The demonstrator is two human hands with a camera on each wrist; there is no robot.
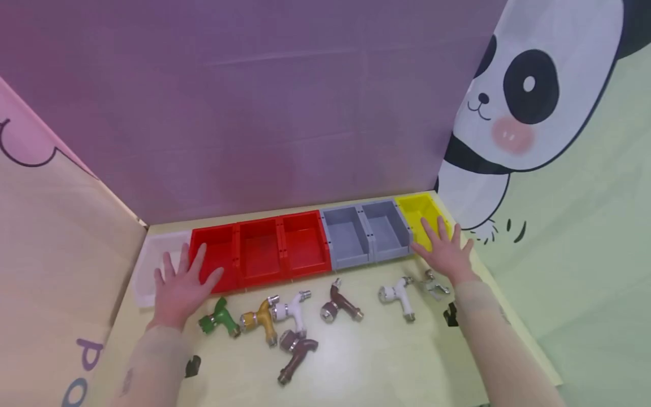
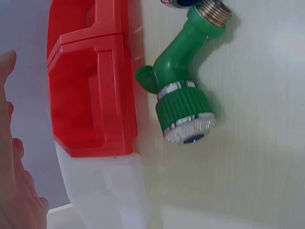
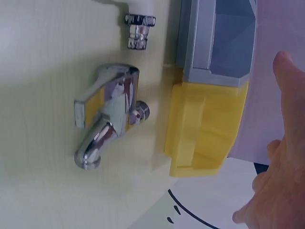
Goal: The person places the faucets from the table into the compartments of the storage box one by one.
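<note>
My left hand [image 1: 181, 289] is spread above the white bin and the leftmost red bin [image 1: 216, 251], its fingers straight and holding nothing. Nearest it on the table lies a green faucet [image 1: 220, 318], whose ribbed knob [image 2: 183, 107] shows in the left wrist view. Over the yellow bin [image 1: 419, 209] my right hand [image 1: 448, 255] is also spread and holds nothing. A chrome faucet [image 3: 112, 107] with a flat lever lies below that hand, close to a white faucet [image 1: 402, 297]. Between the hands are a yellow faucet [image 1: 265, 322], another white faucet [image 1: 294, 311] and two brown faucets [image 1: 299, 359].
Along the back of the table runs a row of bins: a whitish bin [image 1: 144, 271] at the left, three red, two grey bins [image 1: 348, 263], then yellow. A purple curtain [image 1: 285, 113] hangs behind them. A panda print [image 1: 534, 85] decorates the right side wall.
</note>
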